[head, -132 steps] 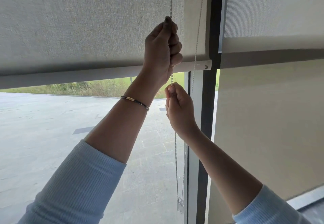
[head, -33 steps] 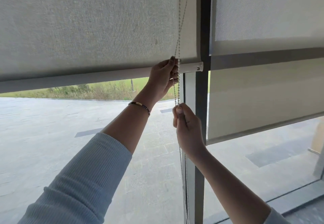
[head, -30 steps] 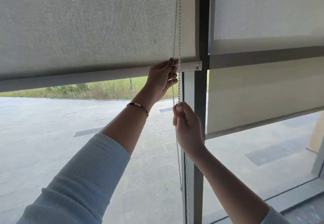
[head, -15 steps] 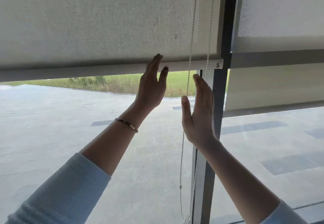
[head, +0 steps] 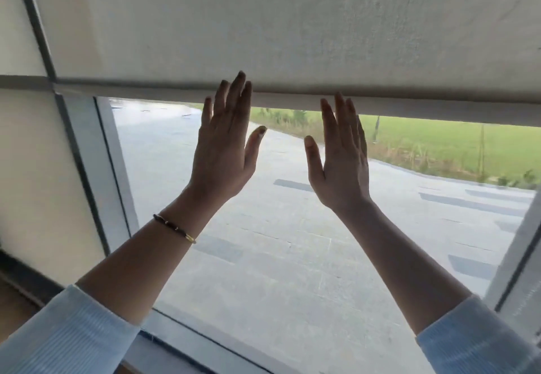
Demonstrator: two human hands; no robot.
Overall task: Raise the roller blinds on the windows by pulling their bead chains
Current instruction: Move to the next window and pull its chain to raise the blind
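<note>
A beige roller blind (head: 292,28) covers the upper part of the window, and its bottom bar (head: 409,107) runs across the view. My left hand (head: 225,148), with a dark bracelet at the wrist, is raised with fingers spread, the fingertips in front of the bottom bar. My right hand (head: 339,157) is raised beside it, fingers apart, its fingertips just below the bar. Neither hand holds anything. No bead chain is in view.
A dark window frame post (head: 79,168) stands at the left, with another lowered blind (head: 32,168) beyond it. A second frame post (head: 515,259) shows at the lower right. Through the glass lie paved ground and a green field.
Both hands let go of the bead chain and opened. The view has swung left, so the chain and right post have left the frame and the left post has come in.
</note>
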